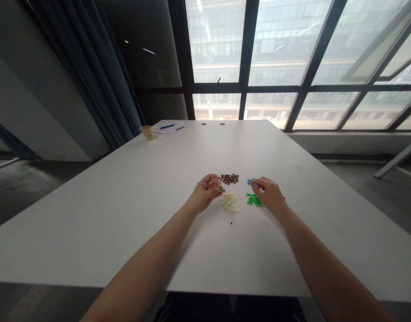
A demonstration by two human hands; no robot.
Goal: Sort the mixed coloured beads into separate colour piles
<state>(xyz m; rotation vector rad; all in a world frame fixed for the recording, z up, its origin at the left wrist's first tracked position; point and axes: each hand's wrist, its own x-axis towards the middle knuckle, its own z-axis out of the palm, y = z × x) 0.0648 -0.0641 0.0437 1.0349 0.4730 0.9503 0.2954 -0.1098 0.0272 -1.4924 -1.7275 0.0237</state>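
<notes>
Between the thumb and fingers of my left hand (205, 194) is a small green toy brick (221, 189). That hand hovers just left of a pile of dark brown bricks (230, 179) and a pile of pale yellow bricks (230, 202). My right hand (270, 193) is closed in a pinch, its fingertips at a few blue bricks (250, 181); whether one is in the grasp is hidden by the fingers. Loose green bricks (254, 200) lie just below the right fingertips. Some blue pieces (197, 184) show partly behind my left hand.
A tiny black piece (231, 222) and whitish pieces (266, 221) lie nearer me on the white table (125, 210). A bit of red (284, 197) peeks out past my right wrist. At the far left stand a paper cup (147, 133) and papers with a blue pen (167, 126).
</notes>
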